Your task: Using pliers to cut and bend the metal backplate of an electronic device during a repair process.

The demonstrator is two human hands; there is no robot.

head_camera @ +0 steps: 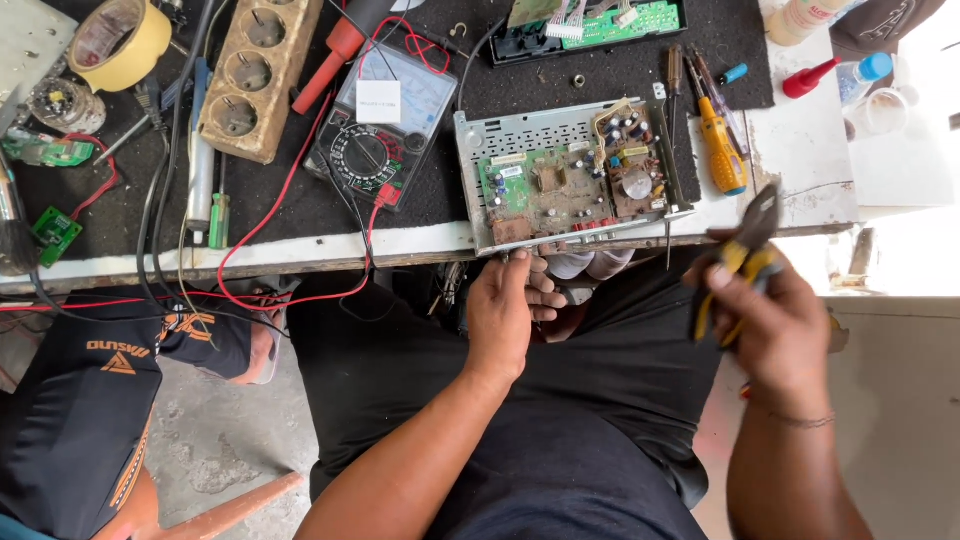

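Note:
A grey metal chassis (520, 135) holding green and brown circuit boards lies at the workbench's near edge. My left hand (505, 305) reaches under that edge with its fingers curled at the chassis's front; whether it grips anything is hidden. My right hand (770, 320) hovers right of the bench edge, closed around yellow-handled pliers (745, 245) whose dark jaws point up toward the table.
An analog multimeter (385, 125) with red leads, a beige socket strip (255, 75), a tape roll (118, 42), a yellow screwdriver (722, 148) and another green board (620, 20) lie on the black mat. Another person's leg in black shorts (90, 400) is at lower left.

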